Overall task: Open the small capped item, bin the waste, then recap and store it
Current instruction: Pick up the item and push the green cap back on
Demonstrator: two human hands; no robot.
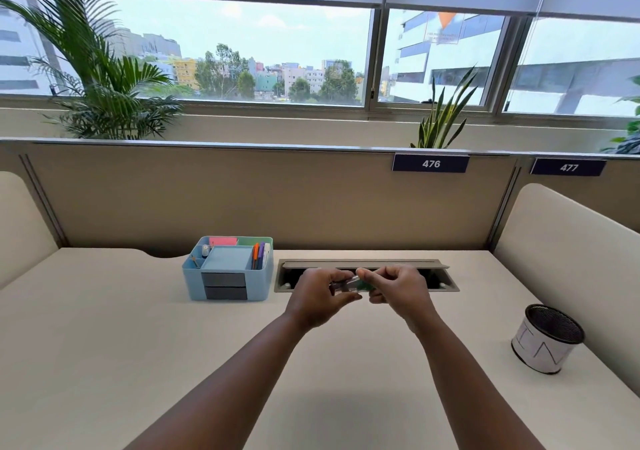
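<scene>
Both hands up above the desk (104, 345), meeting in front of the cable tray (446, 281). Small capped item (349, 285) held level between them: clear body, green end, blurred. Left hand (317, 299) fingers pinching the clear end, right hand (398, 288) fingers closed on the green.

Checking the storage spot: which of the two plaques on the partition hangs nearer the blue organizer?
The plaque reading 476. It hangs on the partition left of the 477 plaque, closer to the blue organizer.
</scene>
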